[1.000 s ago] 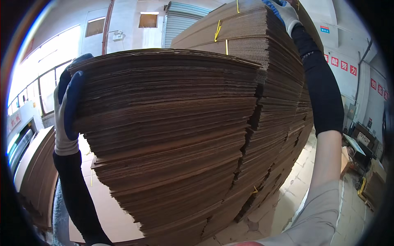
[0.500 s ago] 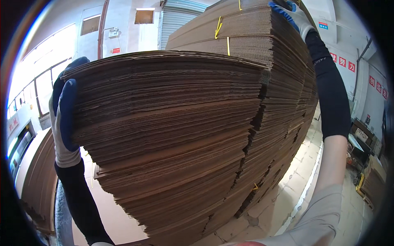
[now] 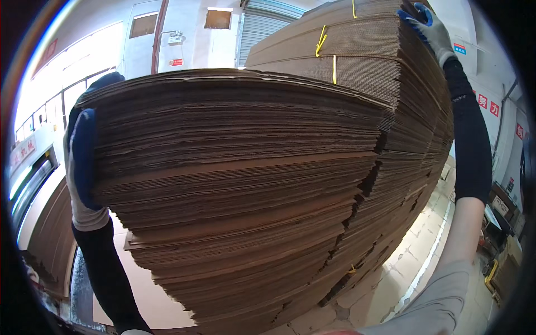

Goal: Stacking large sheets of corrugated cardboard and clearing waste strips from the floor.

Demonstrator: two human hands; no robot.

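A tall near stack of flat brown cardboard sheets [image 3: 234,128] fills the middle, its layered edges uneven and stepping inward toward the bottom left. My left hand [image 3: 81,162], in a white glove with blue coating, is closed around the stack's upper left end, thumb on the near side and fingers partly hidden behind. Behind stands a taller cardboard stack [image 3: 363,39], bound with yellow straps [image 3: 320,42]. High on the right, my gloved right hand [image 3: 434,33] has its fingers bent over that stack's upper corner. Black sleeves cover both forearms.
A pale flat sheet [image 3: 148,290] lies low beside the left forearm. Further left are more cardboard [image 3: 47,240] and a machine [image 3: 33,181]. Tiled floor [image 3: 413,251] with a white line runs along the right, where boxes and clutter [image 3: 505,262] stand. A roller shutter [image 3: 268,25] is at the back.
The view has turned a little left, so the stacks' right side, the walls and my right arm sit further right. My left hand stays on the near stack's end, and both grips look the same.
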